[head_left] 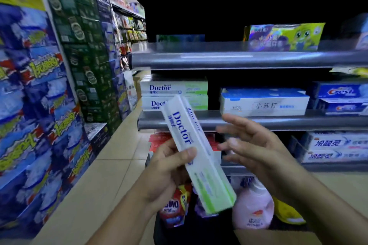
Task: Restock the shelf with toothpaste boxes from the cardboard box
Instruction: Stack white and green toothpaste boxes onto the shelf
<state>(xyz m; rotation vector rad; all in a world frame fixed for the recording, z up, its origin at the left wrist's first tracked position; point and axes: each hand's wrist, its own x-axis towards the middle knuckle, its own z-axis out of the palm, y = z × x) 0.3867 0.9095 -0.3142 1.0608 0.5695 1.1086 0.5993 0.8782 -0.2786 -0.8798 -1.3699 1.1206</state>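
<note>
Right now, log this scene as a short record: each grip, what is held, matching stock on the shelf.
left-hand grip: holds Doctor toothpaste boxes, apparently two, tilted
right-hand grip: open, beside the boxes, holding nothing
matching stock: stacked at the left end of the middle shelf
neighbour: blue-and-white box, a gap between

Blue cartons (29, 105) and green cartons (85, 55) are stacked at left; a pink bottle (253, 205) stands low.
</note>
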